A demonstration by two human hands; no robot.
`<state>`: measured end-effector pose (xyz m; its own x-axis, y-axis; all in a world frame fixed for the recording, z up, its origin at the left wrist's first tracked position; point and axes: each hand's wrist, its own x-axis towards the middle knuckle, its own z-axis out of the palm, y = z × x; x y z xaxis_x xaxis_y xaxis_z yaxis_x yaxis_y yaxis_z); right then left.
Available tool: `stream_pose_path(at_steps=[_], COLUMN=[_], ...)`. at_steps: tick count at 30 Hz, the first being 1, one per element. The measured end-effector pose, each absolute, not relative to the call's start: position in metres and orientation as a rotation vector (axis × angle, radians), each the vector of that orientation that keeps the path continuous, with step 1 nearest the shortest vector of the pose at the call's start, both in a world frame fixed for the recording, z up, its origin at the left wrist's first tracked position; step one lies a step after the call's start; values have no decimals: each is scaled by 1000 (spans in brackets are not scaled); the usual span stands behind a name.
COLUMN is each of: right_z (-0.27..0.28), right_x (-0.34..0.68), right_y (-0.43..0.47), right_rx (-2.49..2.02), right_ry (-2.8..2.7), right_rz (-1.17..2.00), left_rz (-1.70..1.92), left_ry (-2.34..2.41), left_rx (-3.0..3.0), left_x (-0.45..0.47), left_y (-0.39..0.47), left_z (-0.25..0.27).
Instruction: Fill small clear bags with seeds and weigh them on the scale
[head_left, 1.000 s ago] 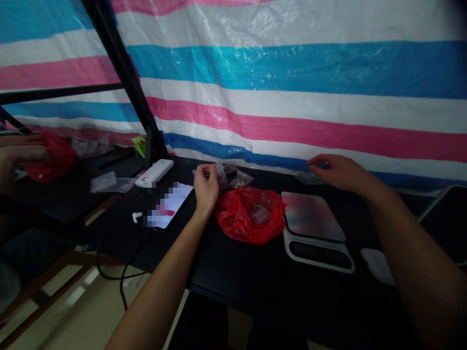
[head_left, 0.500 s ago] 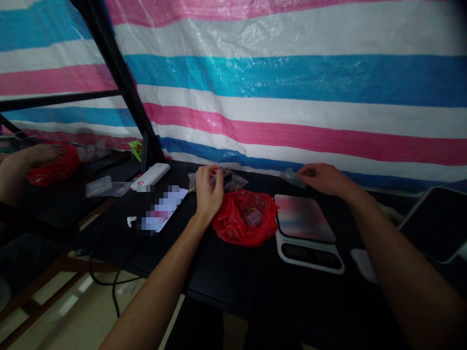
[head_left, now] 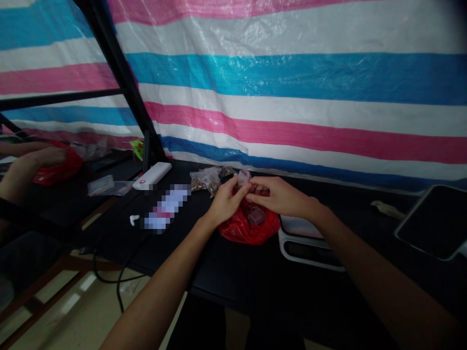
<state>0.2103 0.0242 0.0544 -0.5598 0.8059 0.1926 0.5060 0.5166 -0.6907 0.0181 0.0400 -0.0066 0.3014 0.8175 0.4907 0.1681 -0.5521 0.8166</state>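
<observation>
**Both hands on a small clear bag over the red bag**

Black tabletop [head_left: 233,272] fills the near view, with pale floor and a dark cable [head_left: 120,272] hanging off its left edge. Both forearms reach forward across it and meet at the middle. The left hand [head_left: 226,201] and the right hand [head_left: 277,197] come together fingertip to fingertip, each pinching a small clear bag [head_left: 243,178] held up between them, just above a crumpled red bag [head_left: 248,226]. Held there, anything that drops would probably fall into the red bag rather than onto the table. The left wrist is bent slightly upward with thumb and forefinger closed on the clear plastic; the right hand lies flatter, its fingers curled in toward the same spot. What the small bag holds is too dim to tell.

A small pinkish cup [head_left: 256,215] sits in the open red bag. Just right of it, partly under the right wrist, stands a kitchen scale [head_left: 310,243], close enough to serve without a stretch. Left of the hands lie a phone [head_left: 166,211], a white earbud [head_left: 134,219] and a white power bank [head_left: 152,175]; behind the hands are more clear bags with brown contents [head_left: 206,180]. At the far left another person's hand [head_left: 44,158] rests on a second red bag [head_left: 60,167]. A striped tarp [head_left: 292,97] closes off the back.
</observation>
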Motion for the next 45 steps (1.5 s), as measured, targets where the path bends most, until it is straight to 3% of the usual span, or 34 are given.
stream_pose_path(at_steps=[7, 14, 20, 24, 30, 35, 41, 45], right_z=[70, 53, 52, 52, 44, 46, 51, 51], right_x=[228, 217, 216, 210, 203, 208, 233, 239], right_y=[17, 13, 15, 15, 16, 17, 19, 19], right_rx=[-1133, -1246, -1601, -1728, -1919, -1912, -1546, -1473], right_ry=[-2548, -2698, -2598, -2619, -2552, -2574, -2667, -2658], right_rz=[854, 784, 260, 13, -80, 40, 604, 705], left_rz=[1502, 1506, 1444, 1137, 620, 649, 876, 1076], left_ry=[989, 1122, 1284, 1296, 1276, 1212, 1085, 1266], left_rx=[1672, 1751, 1961, 2236, 2536, 2504, 2410, 2413], left_x=[17, 12, 8, 6, 6, 3, 4, 6], left_y=[46, 43, 36, 30, 24, 28, 37, 39], left_z=[-8, -6, 5, 13, 9, 3, -2, 1])
